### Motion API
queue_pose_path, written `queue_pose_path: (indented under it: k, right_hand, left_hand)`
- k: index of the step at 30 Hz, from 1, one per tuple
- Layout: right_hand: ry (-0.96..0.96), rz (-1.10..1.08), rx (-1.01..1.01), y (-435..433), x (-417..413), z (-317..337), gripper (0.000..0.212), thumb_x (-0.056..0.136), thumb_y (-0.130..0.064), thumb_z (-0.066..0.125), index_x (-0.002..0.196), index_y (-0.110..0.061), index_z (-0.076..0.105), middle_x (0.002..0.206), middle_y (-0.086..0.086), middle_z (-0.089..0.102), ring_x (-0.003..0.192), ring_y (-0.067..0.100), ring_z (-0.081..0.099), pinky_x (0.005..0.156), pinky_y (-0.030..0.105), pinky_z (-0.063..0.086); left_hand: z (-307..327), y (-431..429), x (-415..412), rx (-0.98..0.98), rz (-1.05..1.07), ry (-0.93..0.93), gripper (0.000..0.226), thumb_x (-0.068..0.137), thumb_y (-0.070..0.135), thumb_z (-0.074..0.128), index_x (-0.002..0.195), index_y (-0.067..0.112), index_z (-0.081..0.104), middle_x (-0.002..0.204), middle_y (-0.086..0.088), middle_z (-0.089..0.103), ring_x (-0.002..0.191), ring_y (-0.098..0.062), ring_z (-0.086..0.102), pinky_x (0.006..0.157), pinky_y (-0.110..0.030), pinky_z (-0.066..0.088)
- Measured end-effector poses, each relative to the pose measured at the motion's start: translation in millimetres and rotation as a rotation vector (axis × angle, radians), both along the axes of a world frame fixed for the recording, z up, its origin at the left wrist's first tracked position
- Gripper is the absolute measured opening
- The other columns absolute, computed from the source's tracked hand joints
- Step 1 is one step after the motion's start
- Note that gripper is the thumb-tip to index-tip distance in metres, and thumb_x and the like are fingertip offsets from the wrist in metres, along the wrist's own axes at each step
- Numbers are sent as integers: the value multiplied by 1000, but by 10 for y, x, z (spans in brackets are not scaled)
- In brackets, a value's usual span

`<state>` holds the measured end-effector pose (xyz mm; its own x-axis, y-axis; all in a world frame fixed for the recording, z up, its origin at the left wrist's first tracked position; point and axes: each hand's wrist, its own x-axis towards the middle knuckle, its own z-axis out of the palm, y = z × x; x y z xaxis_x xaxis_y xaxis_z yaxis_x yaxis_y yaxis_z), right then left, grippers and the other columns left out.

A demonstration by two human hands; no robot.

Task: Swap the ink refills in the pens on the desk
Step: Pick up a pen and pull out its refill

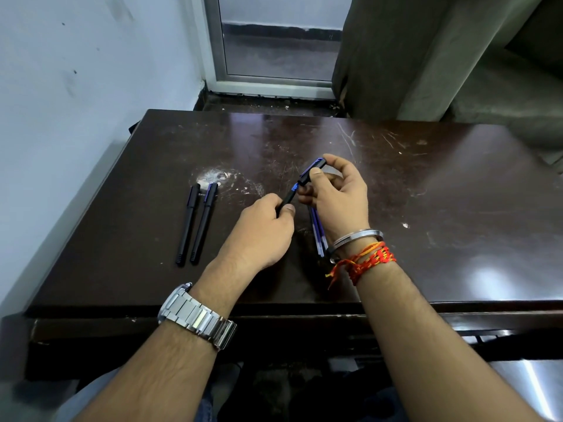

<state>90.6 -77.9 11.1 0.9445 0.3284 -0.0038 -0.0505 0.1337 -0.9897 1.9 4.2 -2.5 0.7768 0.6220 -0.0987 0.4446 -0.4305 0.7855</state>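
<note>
Two black capped pens (196, 223) lie side by side on the dark desk (426, 208), left of my hands. My left hand (262, 233) pinches the black barrel of a pen (288, 199) whose blue tip end points up to the right. My right hand (335, 193) holds a black cap with a blue clip (312, 170) at its fingertips, just above that tip. Several blue ink refills (318, 236) are held in the same right hand and hang down below the palm. The cap and the barrel are slightly apart.
A wall runs along the desk's left side, and a window and a curtain (426, 56) stand behind it. White scuffs mark the desk top (216, 176) near the pens. The desk's front edge (274, 309) lies under my forearms.
</note>
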Motion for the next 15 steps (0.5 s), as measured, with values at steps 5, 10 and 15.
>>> queue_pose_path:
  k: [5, 10, 15]
  right_hand:
    - [-8, -7, 16, 1, 27, -15, 25, 94, -4, 56, 119, -8, 54, 80, 10, 67, 59, 9, 65, 57, 23, 55]
    - [-11, -26, 22, 15, 29, -33, 24, 94, -5, 57, 117, -10, 54, 79, 10, 67, 59, 9, 65, 57, 23, 55]
    - [9, -25, 73, 10, 36, -40, 21, 94, -6, 56, 112, -18, 53, 77, 6, 66, 63, 14, 67, 57, 26, 56]
  left_hand:
    - [0, 7, 2, -9, 11, -27, 27, 97, 40, 50, 79, 23, 58, 63, 6, 60, 54, -12, 54, 48, -28, 32]
    - [3, 1, 8, 0, -14, -14, 25, 97, 39, 49, 80, 24, 59, 64, 5, 62, 52, -10, 53, 47, -26, 33]
    - [10, 5, -1, -11, -18, -29, 26, 97, 40, 49, 80, 23, 59, 65, 4, 64, 53, -12, 55, 48, -27, 35]
